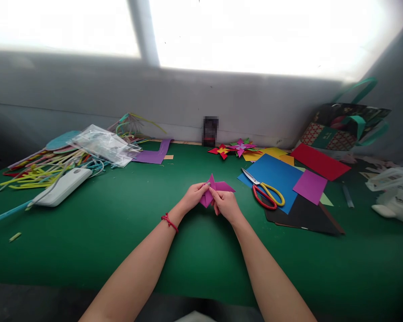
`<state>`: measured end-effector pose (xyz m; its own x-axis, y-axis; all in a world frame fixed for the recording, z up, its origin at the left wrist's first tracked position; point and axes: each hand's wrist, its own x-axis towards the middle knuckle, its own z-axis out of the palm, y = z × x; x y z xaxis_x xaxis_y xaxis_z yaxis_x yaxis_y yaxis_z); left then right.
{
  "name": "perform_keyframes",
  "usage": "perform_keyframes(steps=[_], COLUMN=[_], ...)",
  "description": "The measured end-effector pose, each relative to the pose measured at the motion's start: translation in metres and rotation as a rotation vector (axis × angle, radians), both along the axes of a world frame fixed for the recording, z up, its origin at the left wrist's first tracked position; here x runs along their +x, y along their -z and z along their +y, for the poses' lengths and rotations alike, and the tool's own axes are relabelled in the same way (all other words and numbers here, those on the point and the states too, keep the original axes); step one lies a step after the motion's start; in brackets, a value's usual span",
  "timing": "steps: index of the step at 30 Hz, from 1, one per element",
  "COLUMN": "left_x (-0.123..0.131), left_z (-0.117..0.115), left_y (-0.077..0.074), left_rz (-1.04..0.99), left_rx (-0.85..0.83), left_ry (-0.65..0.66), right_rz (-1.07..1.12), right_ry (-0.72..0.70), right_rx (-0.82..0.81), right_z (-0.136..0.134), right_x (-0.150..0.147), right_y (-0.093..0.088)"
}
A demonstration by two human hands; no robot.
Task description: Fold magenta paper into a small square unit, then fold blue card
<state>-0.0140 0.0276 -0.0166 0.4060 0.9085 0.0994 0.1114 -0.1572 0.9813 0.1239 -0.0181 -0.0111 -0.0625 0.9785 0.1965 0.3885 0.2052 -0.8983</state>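
A piece of folded magenta paper (207, 199) is held between my two hands above the middle of the green table. Its pointed tips stick up and down between my fingers, and a flap reaches out to the right. My left hand (194, 197) pinches its left side, thumb on top. From the right, my right hand (225, 203) presses the paper with its thumb, the other fingers curled underneath. A red string bracelet (169, 222) circles my left wrist. Scissors (265, 190) with red and yellow handles lie to the right, partly on a blue paper sheet (275, 172).
Folded paper flowers (240, 146) lie at the back, by a dark blurred upright object (210, 131). Red (319, 162) and purple sheets are at right, before a patterned bag (336, 132). At left are pipe cleaners (36, 174), a plastic bag (102, 145) and a white power strip (62, 188).
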Motion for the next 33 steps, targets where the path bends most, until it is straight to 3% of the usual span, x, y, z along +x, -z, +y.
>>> perform_keyframes(steps=[7,19,29,33], left_x=[0.001,0.01,0.004,0.011], left_z=[0.001,-0.005,-0.001,-0.006], left_y=[0.002,-0.003,0.001,0.001], left_rz=[-0.009,-0.096,-0.034,-0.027], left_rx=[-0.019,0.005,-0.035,-0.103], left_ry=[-0.027,-0.196,-0.172,-0.02], right_rz=[-0.005,0.356,0.455,0.528], right_ry=[0.021,-0.031,0.063,0.158], right_rx=[-0.014,-0.299,-0.175,-0.095], right_z=[0.003,0.012,0.011,0.012], right_x=[0.001,-0.01,-0.008,-0.002], right_y=[0.004,0.013,0.009,0.002])
